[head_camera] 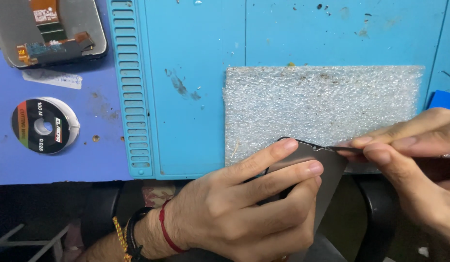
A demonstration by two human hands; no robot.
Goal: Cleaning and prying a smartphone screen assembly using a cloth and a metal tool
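My left hand (249, 204) grips a dark, flat phone screen panel (327, 167), holding it tilted over the near edge of a white foam pad (322, 104). Fingers lie across the panel's face. My right hand (419, 155) pinches a thin metal tool (346, 149) whose tip touches the panel's upper right corner. Red and black cords and a yellow bead band circle my left wrist.
The foam pad lies on a blue work mat (196, 73) with a slotted strip on its left. At far left sit a spool of cutting wire (44, 125) and another screen assembly (50, 31) face down with orange flex cables. Dark floor and chair parts lie below the table edge.
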